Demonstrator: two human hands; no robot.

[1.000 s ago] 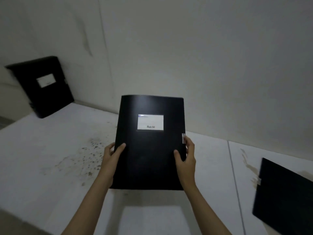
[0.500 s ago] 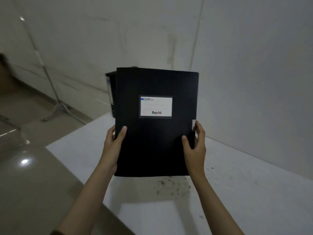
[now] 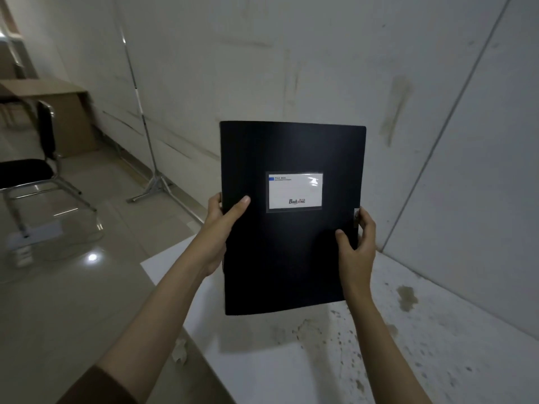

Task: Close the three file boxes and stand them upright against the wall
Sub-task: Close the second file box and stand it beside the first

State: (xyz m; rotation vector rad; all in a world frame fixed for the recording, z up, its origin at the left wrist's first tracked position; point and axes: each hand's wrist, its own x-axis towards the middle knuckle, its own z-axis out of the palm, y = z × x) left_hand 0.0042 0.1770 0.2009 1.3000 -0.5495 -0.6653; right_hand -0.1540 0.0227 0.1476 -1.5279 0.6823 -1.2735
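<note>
The file box (image 3: 291, 243) is black, flat and closed, with a white label (image 3: 295, 191) in a clear pocket on its front cover and a small silvery clasp (image 3: 356, 217) on its right edge. It is upright, cover toward the camera, lifted clear above the counter (image 3: 408, 360), near the wall (image 3: 379, 68).

Dim, glare on label (image 3: 295, 190) & floor (image 3: 92, 257), wide-angle bending, left edge blurry.
</note>
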